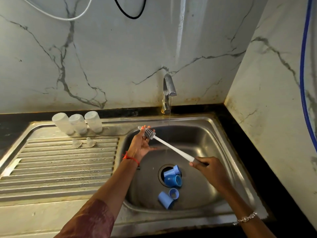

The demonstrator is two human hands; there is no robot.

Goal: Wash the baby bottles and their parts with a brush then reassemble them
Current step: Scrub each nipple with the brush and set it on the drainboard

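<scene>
White plastic bottle brush [169,146], grey ribbed head: long axis slants over the basin, head up-left, handle down-right | left hand [140,145] fingers curl round the head; right hand [207,169] fingers pinch the handle end | stainless steel sink [223,127] in black bench [240,134], marble-pattern wall [120,57], tap [169,88] running | clear teats [77,143] on drainboard indistinct; blue caps [172,179] at drain.

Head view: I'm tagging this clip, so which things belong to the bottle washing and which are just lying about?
Job: bottle brush; three clear bottles; two clear nipples; blue caps and rings; running tap.
Lying about: white cable; black cable; blue hose.
</scene>
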